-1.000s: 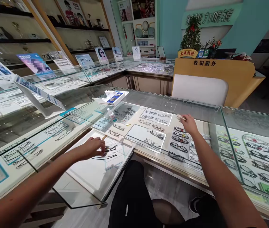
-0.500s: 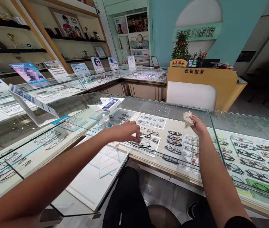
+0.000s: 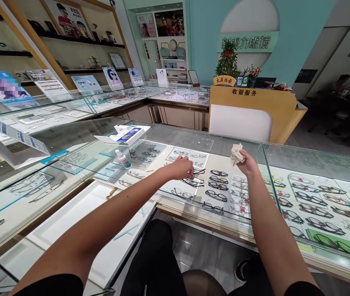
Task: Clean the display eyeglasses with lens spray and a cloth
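Observation:
My left hand [image 3: 182, 167] reaches over the glass countertop, fingers closed in a pinch on a dark pair of eyeglasses [image 3: 198, 172]. Its temples point to the right; the fingers hide part of the frame. Just below, a similar dark shape shows, and I cannot tell whether it is a reflection or another pair. My right hand [image 3: 249, 163] is raised above the counter, closed on a crumpled beige cloth [image 3: 237, 154]. Under the glass, between the two hands, lies a column of dark-framed eyeglasses [image 3: 218, 186].
A white spray bottle [image 3: 122, 159] stands on the counter at left, near an open white box [image 3: 128, 135]. A pulled-out white drawer [image 3: 100, 230] juts toward me at lower left. More display eyeglasses [image 3: 325, 209] lie right. Beyond stands a yellow cashier desk [image 3: 255, 100].
My left hand has moved right with the dark eyeglasses, nearer to my right hand. The right hand still holds the cloth, which looks more spread. The view has shifted to the right.

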The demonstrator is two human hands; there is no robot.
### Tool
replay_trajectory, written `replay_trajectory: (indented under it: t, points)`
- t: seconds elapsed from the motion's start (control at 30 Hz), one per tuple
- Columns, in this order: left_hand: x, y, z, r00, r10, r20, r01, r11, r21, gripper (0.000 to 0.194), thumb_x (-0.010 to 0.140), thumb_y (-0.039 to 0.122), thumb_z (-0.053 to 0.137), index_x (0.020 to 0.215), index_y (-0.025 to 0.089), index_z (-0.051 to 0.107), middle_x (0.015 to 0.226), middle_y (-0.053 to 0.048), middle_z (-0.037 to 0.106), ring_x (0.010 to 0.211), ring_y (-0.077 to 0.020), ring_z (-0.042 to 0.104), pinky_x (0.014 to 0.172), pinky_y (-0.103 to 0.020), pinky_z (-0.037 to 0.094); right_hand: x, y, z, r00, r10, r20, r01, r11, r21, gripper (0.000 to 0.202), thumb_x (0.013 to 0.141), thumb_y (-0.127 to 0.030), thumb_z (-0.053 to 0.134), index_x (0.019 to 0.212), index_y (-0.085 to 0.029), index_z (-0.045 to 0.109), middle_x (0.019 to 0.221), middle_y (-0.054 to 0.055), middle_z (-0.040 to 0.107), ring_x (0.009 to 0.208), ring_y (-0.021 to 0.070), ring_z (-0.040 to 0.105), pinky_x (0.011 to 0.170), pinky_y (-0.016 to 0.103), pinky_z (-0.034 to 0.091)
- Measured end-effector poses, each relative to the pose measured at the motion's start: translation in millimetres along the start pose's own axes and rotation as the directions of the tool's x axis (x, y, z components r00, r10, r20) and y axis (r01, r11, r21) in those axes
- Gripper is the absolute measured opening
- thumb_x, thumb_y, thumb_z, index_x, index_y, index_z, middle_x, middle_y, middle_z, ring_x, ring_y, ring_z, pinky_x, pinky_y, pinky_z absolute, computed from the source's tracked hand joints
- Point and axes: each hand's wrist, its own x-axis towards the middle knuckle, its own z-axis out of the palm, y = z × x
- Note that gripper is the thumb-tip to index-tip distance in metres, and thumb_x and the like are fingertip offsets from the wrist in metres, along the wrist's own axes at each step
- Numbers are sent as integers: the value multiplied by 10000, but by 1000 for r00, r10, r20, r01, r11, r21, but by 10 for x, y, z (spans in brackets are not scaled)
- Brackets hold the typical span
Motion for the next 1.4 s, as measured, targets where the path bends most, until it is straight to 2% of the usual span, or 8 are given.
replay_trajectory:
  t: [0.73,0.9,1.0,1.07,1.13,1.23,1.33,1.4]
  points:
    - [-419,500,-164,993,-100,66,95,992,83,149,928,340,733,900,234,835,1468,-101,628,1346,-344,476,1079,-487,355,28,55,-39,988,155,3,-151,962,225,354,695,-237,905,982,-265,700,885,-55,781,738,132,701,618,233,575]
    - [-648,641,-234,990,-134,-43,139,982,126,180,915,323,757,1055,217,799,1663,-140,448,1452,-403,409,1110,-534,352,27,65,-50,990,143,8,-142,968,207,335,725,-239,884,1000,-267,695,914,-51,793,760,133,722,630,229,591]
    - [-967,793,-324,984,-93,-151,98,995,21,174,937,343,725,1074,238,748,1526,-120,582,1405,-361,478,1104,-496,371,29,72,-66,991,135,18,-136,970,199,332,740,-246,879,1016,-270,696,928,-51,798,774,134,734,638,230,602]
    - [-1228,877,-343,999,-42,-23,38,987,-155,145,950,383,695,1017,259,729,1218,-68,734,1173,-277,633,997,-407,439,31,73,-76,990,138,19,-138,965,221,308,748,-233,869,1005,-265,702,926,-47,799,782,135,741,654,231,614]
    - [-1479,874,-263,968,3,252,86,937,-339,158,930,419,692,922,264,725,976,-23,761,908,-217,684,784,-334,466,33,74,-77,990,142,5,-139,960,242,272,757,-217,852,983,-260,708,937,-33,804,803,146,754,681,242,632]
    - [-1773,598,104,833,-6,553,262,885,-385,195,884,432,681,820,253,725,784,-6,738,700,-197,646,610,-312,395,31,78,-66,989,144,-31,-132,960,245,221,777,-225,819,971,-249,716,958,4,817,827,184,775,713,287,663]
    - [-1957,20,660,748,-135,650,432,843,-322,231,890,386,613,769,233,736,777,-24,752,710,-210,652,634,-309,409,28,92,-65,987,137,-79,-114,964,242,202,792,-239,787,984,-237,723,924,25,819,800,201,780,721,307,684]
    - [-2021,-430,1009,785,-244,569,471,832,-293,283,908,358,568,722,210,720,795,-51,757,742,-220,662,677,-313,426,32,99,-85,984,135,-116,-103,963,248,194,801,-240,763,991,-238,723,900,23,817,772,186,776,716,286,688]
